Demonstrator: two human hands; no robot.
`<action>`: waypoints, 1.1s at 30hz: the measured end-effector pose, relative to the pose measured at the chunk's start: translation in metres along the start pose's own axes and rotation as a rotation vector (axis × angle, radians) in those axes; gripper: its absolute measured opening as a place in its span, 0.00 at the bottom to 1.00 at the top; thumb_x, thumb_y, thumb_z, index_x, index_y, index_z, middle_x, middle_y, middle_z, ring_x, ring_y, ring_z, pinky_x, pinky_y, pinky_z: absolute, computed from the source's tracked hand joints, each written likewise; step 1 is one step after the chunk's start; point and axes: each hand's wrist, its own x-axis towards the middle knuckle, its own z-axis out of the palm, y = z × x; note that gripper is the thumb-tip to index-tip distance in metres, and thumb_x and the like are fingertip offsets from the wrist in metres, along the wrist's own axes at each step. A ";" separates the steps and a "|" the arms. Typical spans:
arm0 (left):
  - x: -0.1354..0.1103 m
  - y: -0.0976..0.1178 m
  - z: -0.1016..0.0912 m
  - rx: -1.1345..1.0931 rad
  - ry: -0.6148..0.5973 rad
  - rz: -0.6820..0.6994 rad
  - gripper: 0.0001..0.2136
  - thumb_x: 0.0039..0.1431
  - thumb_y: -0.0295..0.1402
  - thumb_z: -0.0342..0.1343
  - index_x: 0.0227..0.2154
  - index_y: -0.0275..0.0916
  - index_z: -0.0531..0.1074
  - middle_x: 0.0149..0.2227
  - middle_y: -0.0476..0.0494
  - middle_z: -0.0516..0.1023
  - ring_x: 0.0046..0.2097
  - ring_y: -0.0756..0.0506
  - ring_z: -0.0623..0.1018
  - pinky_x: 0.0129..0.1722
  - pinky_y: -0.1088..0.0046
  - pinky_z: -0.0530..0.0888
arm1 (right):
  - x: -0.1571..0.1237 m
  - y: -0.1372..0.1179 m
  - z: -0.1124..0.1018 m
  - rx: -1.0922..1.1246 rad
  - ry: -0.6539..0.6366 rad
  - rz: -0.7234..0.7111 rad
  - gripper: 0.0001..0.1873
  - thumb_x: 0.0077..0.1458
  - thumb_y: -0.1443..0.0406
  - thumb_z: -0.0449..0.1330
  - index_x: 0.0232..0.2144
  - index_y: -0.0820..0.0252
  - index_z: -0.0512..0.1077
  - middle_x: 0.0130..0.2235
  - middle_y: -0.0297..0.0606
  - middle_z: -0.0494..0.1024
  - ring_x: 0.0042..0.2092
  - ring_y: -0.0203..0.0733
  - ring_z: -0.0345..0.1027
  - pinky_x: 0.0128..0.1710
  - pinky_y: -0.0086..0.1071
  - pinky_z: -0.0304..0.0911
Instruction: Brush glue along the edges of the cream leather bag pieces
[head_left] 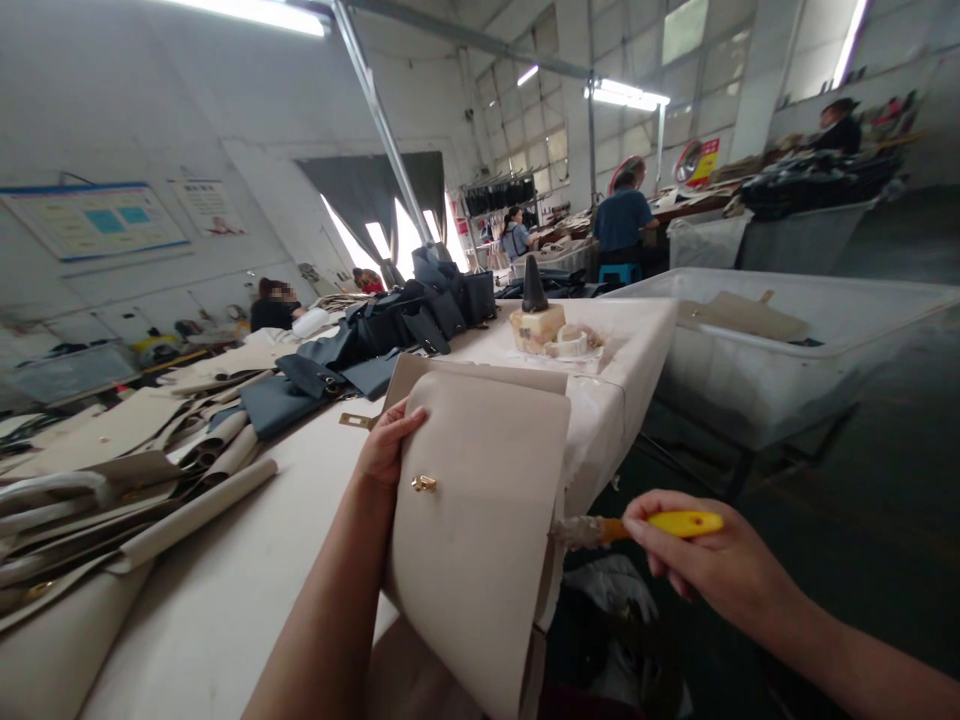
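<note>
My left hand [388,440] grips the upper left edge of a beige bag panel [480,480], thumb on its front and the other fingers behind. A gold clasp [424,484] is fixed to the panel's face, and a strap tab with a metal plate [355,421] sticks out behind it. In my right hand [694,550] is a brush with a yellow handle [686,523], held between thumb and fingers. Its clotted bristles [579,532] are at the panel's right edge; whether they touch it I cannot tell.
Dark blue bag pieces [360,350] are heaped along the table [285,530]. Beige pieces [150,440] pile up at left. A block with a black cone [535,300] stands at the table's far end. A white plastic bin [780,380] is at right. Several people work farther back.
</note>
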 end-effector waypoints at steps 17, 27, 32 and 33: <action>0.012 0.005 0.003 0.050 -0.009 0.041 0.14 0.42 0.30 0.64 0.35 0.37 0.73 0.27 0.45 0.80 0.25 0.46 0.78 0.25 0.74 0.74 | 0.026 0.000 -0.014 -0.024 0.143 -0.095 0.15 0.46 0.53 0.59 0.26 0.60 0.71 0.17 0.31 0.69 0.16 0.32 0.59 0.15 0.24 0.54; 0.065 0.102 0.035 0.186 -0.151 0.292 0.08 0.46 0.27 0.60 0.32 0.40 0.75 0.27 0.50 0.80 0.28 0.46 0.78 0.25 0.76 0.74 | 0.019 -0.006 -0.076 0.052 0.455 -0.148 0.20 0.46 0.49 0.61 0.33 0.60 0.71 0.21 0.33 0.71 0.20 0.33 0.61 0.17 0.25 0.58; 0.058 0.105 0.030 0.205 -0.155 0.309 0.10 0.47 0.27 0.61 0.35 0.38 0.75 0.27 0.52 0.80 0.27 0.49 0.78 0.27 0.77 0.74 | 0.020 0.005 -0.080 0.056 0.447 -0.112 0.21 0.45 0.49 0.62 0.33 0.61 0.71 0.21 0.34 0.71 0.20 0.34 0.62 0.17 0.26 0.58; 0.059 0.107 0.030 0.212 -0.165 0.304 0.09 0.48 0.26 0.61 0.35 0.38 0.74 0.27 0.52 0.80 0.27 0.49 0.77 0.28 0.77 0.74 | 0.021 0.006 -0.080 0.059 0.440 -0.113 0.21 0.46 0.50 0.62 0.33 0.61 0.71 0.21 0.33 0.71 0.20 0.34 0.61 0.18 0.26 0.58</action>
